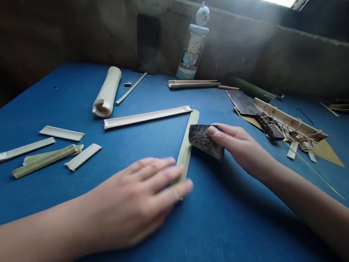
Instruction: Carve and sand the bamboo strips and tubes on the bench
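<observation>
A pale green bamboo strip (pixel 187 152) lies slanted on the blue table, its near end partly hidden by my left hand (pixel 144 193). That hand is palm down and slightly blurred, with its fingers stretched out over the strip. Between thumb and fingers, my right hand (pixel 239 144) grips a dark, speckled stone block (pixel 206 141). The block's left edge is at the strip's right side; whether it touches is hard to tell. Just beyond the strip's far end, a split bamboo piece (pixel 147 116) lies crosswise with its hollow side up.
Several short bamboo pieces (pixel 49 155) lie at left. A bamboo tube (pixel 107 92) and a tilted-looking bottle (pixel 192 49) are farther back. On the right, a cleaver (pixel 247 108) rests beside a tied bamboo half (pixel 289 118) and scraps. A concrete wall (pixel 87 27) bounds the table (pixel 205 237).
</observation>
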{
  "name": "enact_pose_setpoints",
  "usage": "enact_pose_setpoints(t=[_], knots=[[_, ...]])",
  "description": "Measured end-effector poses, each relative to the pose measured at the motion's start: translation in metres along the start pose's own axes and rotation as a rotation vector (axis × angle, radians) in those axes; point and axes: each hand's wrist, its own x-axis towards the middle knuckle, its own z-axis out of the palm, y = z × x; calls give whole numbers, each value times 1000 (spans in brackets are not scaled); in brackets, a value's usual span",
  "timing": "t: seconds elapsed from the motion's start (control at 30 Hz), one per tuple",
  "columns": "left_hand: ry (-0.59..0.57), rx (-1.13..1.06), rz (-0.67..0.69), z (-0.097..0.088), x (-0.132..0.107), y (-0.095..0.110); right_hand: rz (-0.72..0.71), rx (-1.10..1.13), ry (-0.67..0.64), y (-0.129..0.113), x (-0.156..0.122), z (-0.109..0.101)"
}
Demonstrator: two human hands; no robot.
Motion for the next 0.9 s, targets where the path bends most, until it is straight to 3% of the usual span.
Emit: enact_pose_setpoints(t=[0.07, 0.13, 0.23, 0.33, 0.4, 0.47, 0.6, 0.67, 0.77, 0.9], knots=[[-59, 25, -98, -1, 2, -8, -56, -195, 20, 0, -3, 6], [-134, -14, -90, -2, 2, -5, -82, -231, -7, 0, -5, 10], [-154, -49, 54, -3, -3, 13, -113, -92, -243, -9, -12, 12], [-92, 10, 236, -2, -7, 27, -205, -29, -531, -24, -23, 15], [-31, 27, 220, -1, -7, 24, -247, 0, -576, -30, -28, 16], [-9, 8, 125, 0, -4, 12, -233, 64, -393, -28, -28, 15], [-58, 124, -46, 4, 3, -13, -200, 165, 174, -10, -11, -2], [-20, 265, -85, 5, 5, -19, -244, 95, 304, -2, -3, -13], [16, 457, -121, 3, 5, -19, -337, -132, 350, 0, 1, -20], [-51, 490, -182, -2, 3, -9, -513, -491, 211, 4, -3, -12]])
